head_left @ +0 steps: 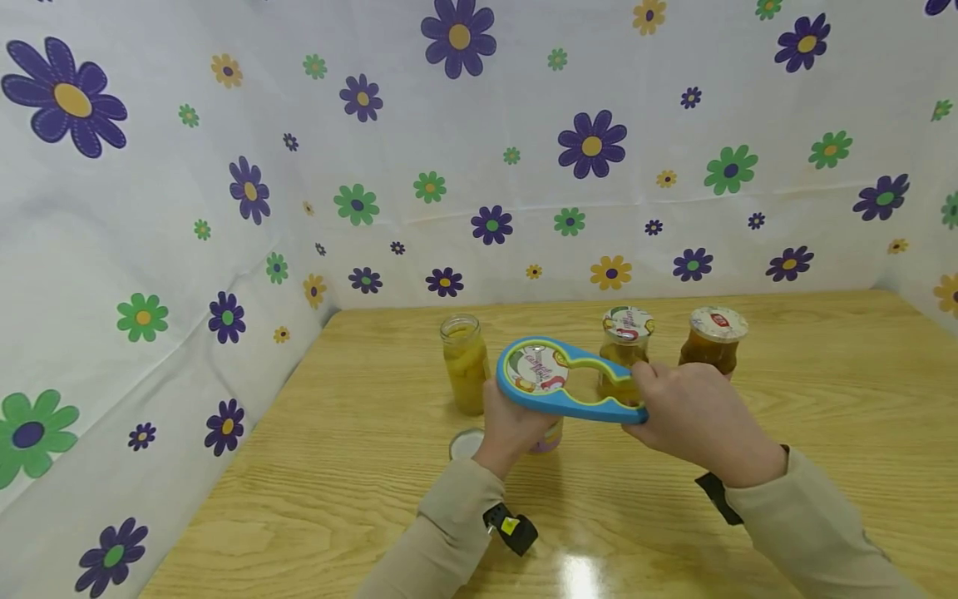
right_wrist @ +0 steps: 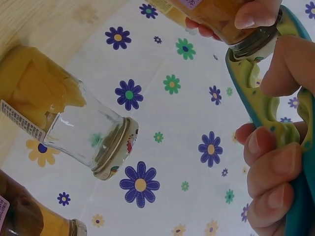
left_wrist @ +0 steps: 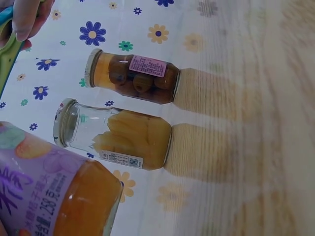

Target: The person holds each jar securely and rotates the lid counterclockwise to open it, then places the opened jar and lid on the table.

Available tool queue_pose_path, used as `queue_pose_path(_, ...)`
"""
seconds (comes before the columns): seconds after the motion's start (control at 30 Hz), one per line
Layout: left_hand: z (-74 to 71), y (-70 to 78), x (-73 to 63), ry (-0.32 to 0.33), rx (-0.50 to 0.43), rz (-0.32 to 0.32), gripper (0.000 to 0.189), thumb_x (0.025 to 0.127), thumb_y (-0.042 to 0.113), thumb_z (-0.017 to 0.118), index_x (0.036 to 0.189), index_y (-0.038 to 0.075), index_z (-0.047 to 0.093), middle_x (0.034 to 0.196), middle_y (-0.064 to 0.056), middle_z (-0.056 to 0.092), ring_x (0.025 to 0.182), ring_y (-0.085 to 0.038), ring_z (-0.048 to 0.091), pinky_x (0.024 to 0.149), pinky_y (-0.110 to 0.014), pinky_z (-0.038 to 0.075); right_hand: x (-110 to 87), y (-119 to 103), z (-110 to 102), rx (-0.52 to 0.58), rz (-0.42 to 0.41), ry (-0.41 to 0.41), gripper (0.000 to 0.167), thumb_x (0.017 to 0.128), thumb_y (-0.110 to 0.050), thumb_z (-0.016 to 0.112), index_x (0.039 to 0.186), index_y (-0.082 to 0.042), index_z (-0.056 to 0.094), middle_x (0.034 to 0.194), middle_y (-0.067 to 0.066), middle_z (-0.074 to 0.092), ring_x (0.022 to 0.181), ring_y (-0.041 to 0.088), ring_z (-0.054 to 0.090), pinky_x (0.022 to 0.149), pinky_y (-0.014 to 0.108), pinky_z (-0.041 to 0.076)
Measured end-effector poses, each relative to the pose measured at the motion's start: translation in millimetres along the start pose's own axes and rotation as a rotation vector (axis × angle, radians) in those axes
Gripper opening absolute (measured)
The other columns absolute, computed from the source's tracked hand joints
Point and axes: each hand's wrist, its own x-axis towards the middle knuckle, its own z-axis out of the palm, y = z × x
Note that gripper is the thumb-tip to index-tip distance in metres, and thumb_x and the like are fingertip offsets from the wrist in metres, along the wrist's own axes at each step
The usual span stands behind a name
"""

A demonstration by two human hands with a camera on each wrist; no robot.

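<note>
My left hand [head_left: 511,423] grips a glass jar [left_wrist: 86,196] of orange fruit with a purple label, held up off the table. The blue and yellow-green jar opener [head_left: 572,408] lies with its large ring around the jar's patterned lid [head_left: 533,368]. My right hand [head_left: 696,414] holds the opener's narrow end, with fingers [right_wrist: 270,167] curled around it. In the right wrist view, the lid is on the jar inside the ring. Most of the jar is hidden behind my left hand in the head view.
Behind my left hand stands a lidless jar [head_left: 466,366] of yellow fruit, with a loose lid [head_left: 467,443] on the wooden table [head_left: 337,466]. Farther right are a lidded jar [left_wrist: 133,140] of pale yellow fruit and a lidded jar [left_wrist: 142,81] of dark fruit. A flowered cloth [head_left: 509,100] hangs behind.
</note>
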Motion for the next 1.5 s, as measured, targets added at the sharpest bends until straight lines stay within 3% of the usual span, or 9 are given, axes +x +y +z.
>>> queue_pose_path(0.23, -1.8, -0.3, -0.2, -0.007, -0.011, 0.048, 0.05, 0.061, -0.002, 0.073, 0.107, -0.005, 0.054, 0.098, -0.016, 0.062, 0.093, -0.025, 0.058, 0.081, -0.03, 0.047, -0.2, 2.0, -1.6, 0.004, -0.017, 0.01, 0.038, 0.061, -0.026, 0.074, 0.061, -0.009, 0.04, 0.049, -0.006, 0.028, 0.036, 0.006, 0.024, 0.033, 0.02, 0.023)
queue_pose_path(0.43, -6.7, 0.5, -0.4, -0.141, -0.094, 0.015, 0.058, 0.06, -0.004, 0.072, 0.113, -0.006, 0.048, 0.103, -0.018, 0.058, 0.095, -0.024, 0.055, 0.085, -0.031, 0.044, -2.3, 9.8, -3.8, 0.011, -0.043, 0.019, 0.039, 0.058, -0.029, 0.076, 0.065, -0.007, 0.046, 0.05, -0.004, 0.035, 0.037, 0.006, 0.025, 0.034, 0.019, 0.025)
queue_pose_path(0.57, -8.7, 1.3, 0.9, -0.19, -0.116, 0.007, 0.06, 0.061, -0.003, 0.072, 0.115, -0.006, 0.046, 0.105, -0.019, 0.056, 0.097, -0.025, 0.054, 0.086, -0.033, 0.043, -2.9, 13.3, -5.9, 0.049, -0.036, 0.002, 0.039, 0.058, -0.03, 0.078, 0.069, -0.006, 0.049, 0.052, -0.004, 0.039, 0.038, 0.006, 0.027, 0.034, 0.019, 0.027)
queue_pose_path(0.73, -11.5, 0.6, 1.5, -0.239, -0.164, -0.075, 0.063, 0.062, -0.004, 0.072, 0.119, -0.005, 0.044, 0.109, -0.019, 0.054, 0.1, -0.024, 0.051, 0.089, -0.034, 0.041, -2.4, 15.5, -5.7, 0.076, -0.029, -0.022, 0.039, 0.058, -0.029, 0.079, 0.072, -0.006, 0.051, 0.054, -0.004, 0.043, 0.039, 0.005, 0.028, 0.035, 0.019, 0.028)
queue_pose_path(1.03, -18.3, 0.3, 1.2, -0.384, -0.221, -0.241, 0.068, 0.064, -0.005, 0.071, 0.125, -0.002, 0.039, 0.114, -0.017, 0.051, 0.104, -0.02, 0.048, 0.091, -0.033, 0.039, -2.8, 20.8, -2.3, 0.111, -0.028, -0.053, 0.033, 0.058, -0.024, 0.075, 0.077, -0.006, 0.054, 0.056, -0.005, 0.045, 0.04, 0.005, 0.027, 0.036, 0.019, 0.027)
queue_pose_path(1.27, -22.9, -1.5, 1.7, -0.509, -0.332, -0.3, 0.076, 0.065, 0.008, 0.076, 0.128, -0.004, 0.035, 0.117, -0.017, 0.049, 0.105, -0.018, 0.048, 0.092, -0.035, 0.038, -3.9, 24.5, 0.7, 0.137, -0.03, -0.092, 0.031, 0.058, -0.024, 0.074, 0.075, -0.009, 0.052, 0.056, -0.008, 0.041, 0.041, 0.004, 0.028, 0.037, 0.018, 0.027)
queue_pose_path(1.4, -24.3, -3.2, 2.1, -0.538, -0.325, -0.355, 0.077, 0.066, 0.008, 0.076, 0.129, -0.002, 0.034, 0.118, -0.014, 0.049, 0.105, -0.016, 0.047, 0.091, -0.035, 0.038, -4.2, 25.0, 2.0, 0.157, -0.029, -0.111, 0.029, 0.059, -0.022, 0.073, 0.073, -0.01, 0.05, 0.055, -0.009, 0.037, 0.042, 0.004, 0.029, 0.038, 0.019, 0.026)
queue_pose_path(1.5, -24.1, -5.1, 2.8, -0.561, -0.319, -0.352, 0.074, 0.066, 0.008, 0.076, 0.128, -0.002, 0.037, 0.116, -0.012, 0.051, 0.103, -0.015, 0.048, 0.091, -0.034, 0.038, -4.6, 25.8, 3.5, 0.178, -0.023, -0.122, 0.026, 0.06, -0.02, 0.071, 0.071, -0.012, 0.049, 0.055, -0.009, 0.034, 0.043, 0.004, 0.029, 0.039, 0.019, 0.026)
